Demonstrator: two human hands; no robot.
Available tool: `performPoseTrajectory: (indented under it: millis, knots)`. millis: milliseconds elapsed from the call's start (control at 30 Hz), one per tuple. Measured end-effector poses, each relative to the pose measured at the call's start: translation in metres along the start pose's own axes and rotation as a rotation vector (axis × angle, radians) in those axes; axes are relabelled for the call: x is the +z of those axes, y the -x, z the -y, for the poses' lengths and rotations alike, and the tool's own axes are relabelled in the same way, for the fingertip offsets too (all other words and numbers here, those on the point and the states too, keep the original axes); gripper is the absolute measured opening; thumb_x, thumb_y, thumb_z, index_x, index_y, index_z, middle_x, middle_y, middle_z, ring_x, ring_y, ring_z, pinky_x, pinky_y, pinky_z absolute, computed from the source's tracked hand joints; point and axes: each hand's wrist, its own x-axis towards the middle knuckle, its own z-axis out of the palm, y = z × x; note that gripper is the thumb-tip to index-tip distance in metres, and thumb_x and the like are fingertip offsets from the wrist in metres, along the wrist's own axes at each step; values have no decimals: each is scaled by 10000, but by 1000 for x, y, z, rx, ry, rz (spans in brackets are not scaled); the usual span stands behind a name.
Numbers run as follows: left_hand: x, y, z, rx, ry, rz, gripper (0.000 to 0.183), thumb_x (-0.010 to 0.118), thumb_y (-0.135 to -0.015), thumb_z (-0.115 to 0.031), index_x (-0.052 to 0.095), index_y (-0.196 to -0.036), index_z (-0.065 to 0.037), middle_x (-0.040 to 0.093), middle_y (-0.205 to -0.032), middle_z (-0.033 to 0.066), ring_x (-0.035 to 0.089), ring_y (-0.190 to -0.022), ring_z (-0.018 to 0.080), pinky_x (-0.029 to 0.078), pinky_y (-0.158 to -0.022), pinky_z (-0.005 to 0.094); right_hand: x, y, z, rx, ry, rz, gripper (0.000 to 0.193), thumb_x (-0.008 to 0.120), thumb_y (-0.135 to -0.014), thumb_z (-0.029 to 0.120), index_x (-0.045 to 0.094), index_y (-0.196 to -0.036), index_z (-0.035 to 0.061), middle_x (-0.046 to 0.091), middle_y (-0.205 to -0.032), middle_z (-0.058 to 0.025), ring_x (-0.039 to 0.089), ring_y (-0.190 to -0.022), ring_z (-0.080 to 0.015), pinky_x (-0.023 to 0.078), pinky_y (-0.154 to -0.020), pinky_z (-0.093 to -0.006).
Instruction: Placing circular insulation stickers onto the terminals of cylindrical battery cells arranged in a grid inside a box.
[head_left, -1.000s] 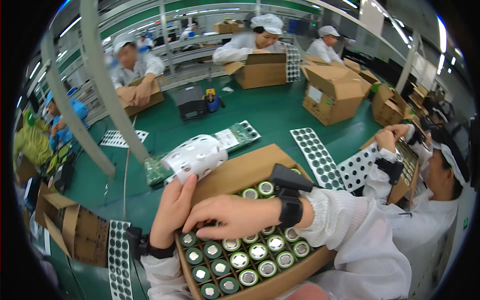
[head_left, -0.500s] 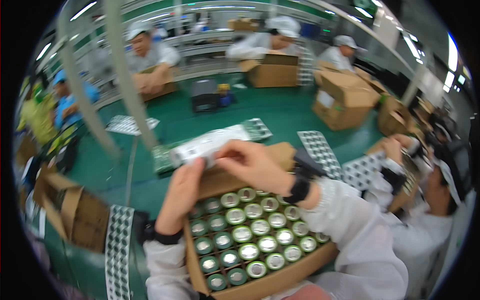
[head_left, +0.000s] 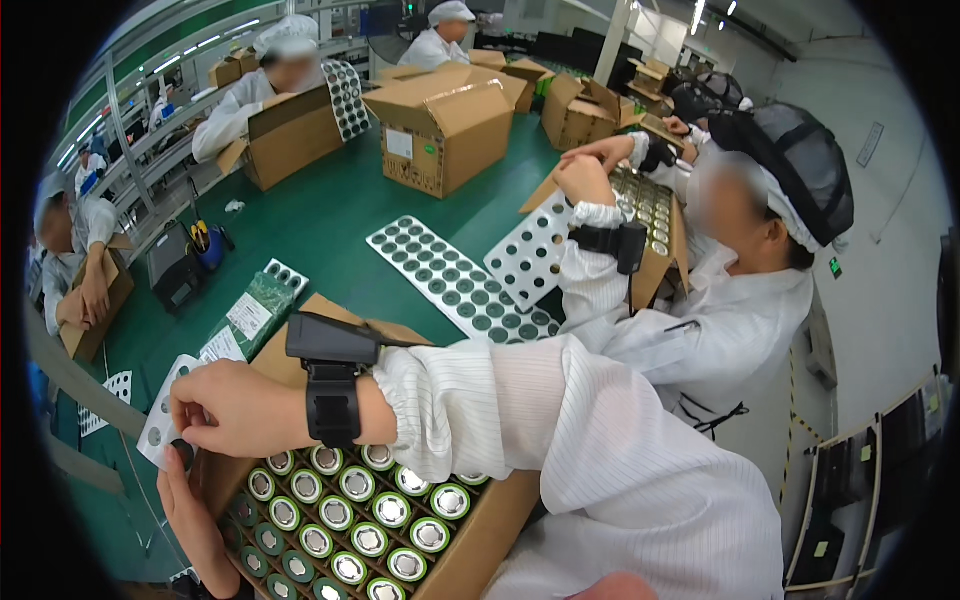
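Note:
In front of me stands an open cardboard box (head_left: 505,530) packed with upright cylindrical battery cells (head_left: 370,538). Most have bright green rims; those at the left look darker green on top. Over its left edge my right hand (head_left: 240,405) is closed in a pinch. My left hand (head_left: 195,520) points upward just below, fingertips at the lower edge of a white sticker sheet (head_left: 157,425) with round spots. A dark round sticker (head_left: 182,456) shows between the fingertips of both hands. My right hand partly hides the sheet.
Beyond the box lie a plastic-wrapped packet (head_left: 255,305) and a long sticker sheet (head_left: 450,272) on the green table (head_left: 330,235). A large carton (head_left: 440,140) stands farther back. At right a co-worker (head_left: 690,300) works over another box of cells; more people sit across the table.
The view has swung right, so my hands and the box now appear farther left. Both hands remain together at the white sheet, and the co-worker at right shows more fully.

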Motion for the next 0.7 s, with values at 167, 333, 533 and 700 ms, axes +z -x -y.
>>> performPoseTrajectory:
  millis: [167,333,533,700]
  knots:
    - [-3,12,-12,-10,-101,-17,531,501,-998,-358,470,-1276,93,532,-1243,168,552,-1150,236,437,-992,324,7,-2,6,1,-42,22,99,655,-785,94,615,-818,10,625,-768,-94,620,-697,-202,498,-639,-315]
    - [-6,7,-7,20,-71,8,526,479,-1006,-364,474,-1274,88,538,-1238,168,554,-1145,234,436,-986,321,8,-4,6,-15,-36,23,92,649,-782,83,615,-817,5,622,-756,-100,619,-695,-208,497,-642,-317]
    - [-10,4,-3,19,-75,48,515,476,-1009,-361,447,-1285,73,543,-1260,186,547,-1162,224,417,-997,314,8,-5,3,-10,-30,34,86,641,-779,74,615,-814,0,622,-755,-103,622,-697,-212,496,-642,-320]
    - [-8,4,-5,16,-75,76,485,463,-1016,-347,468,-1276,62,549,-1252,165,551,-1151,204,418,-985,307,6,-4,4,-6,-24,47,86,637,-779,75,613,-814,0,623,-757,-104,622,-699,-215,495,-641,-324]
